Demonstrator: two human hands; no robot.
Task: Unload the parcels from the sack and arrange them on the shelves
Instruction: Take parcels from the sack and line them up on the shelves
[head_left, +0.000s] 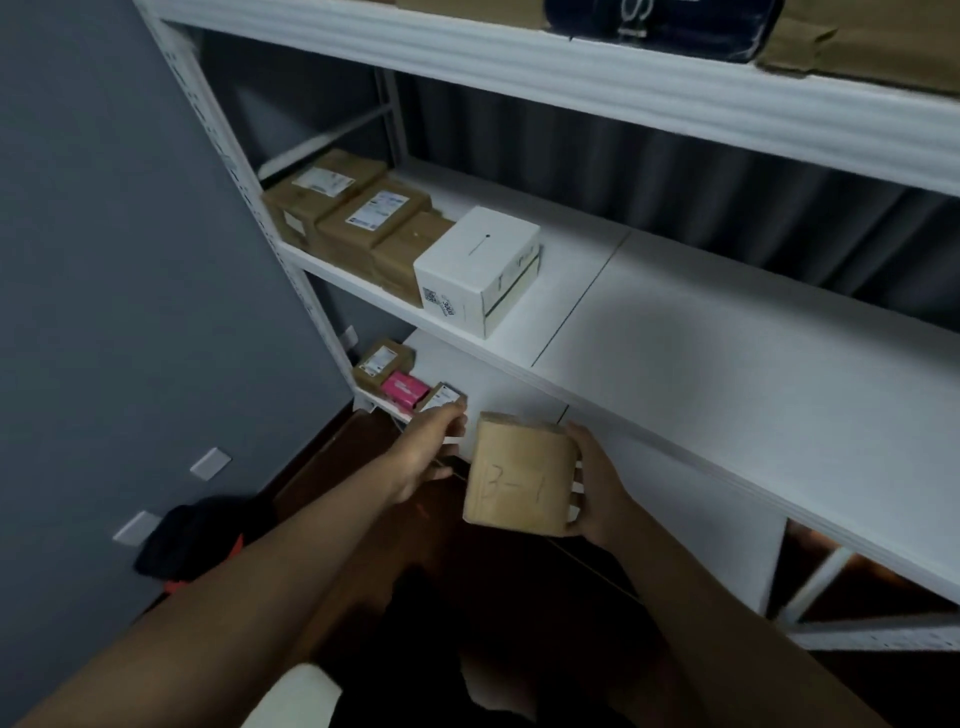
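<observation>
My right hand (597, 488) grips a small brown parcel (519, 478) marked "B-1" by its right side, in front of the lower shelf (519, 384). My left hand (426, 452) is just left of the parcel, fingers loosely extended toward a small brown labelled parcel (441, 399) at the lower shelf's front edge; whether it touches that one is unclear. Beside that parcel lie a pink box (402, 388) and another brown parcel (382, 362). The sack cannot be made out for certain; a dark mass (467, 649) fills the view below my arms.
The middle shelf (727, 374) holds three brown parcels (358, 218) and a white box (478, 270) at its left end. The top shelf (675, 88) carries brown packages and a dark bag. A grey wall (104, 260) and a dark bundle (192, 535) are on the left.
</observation>
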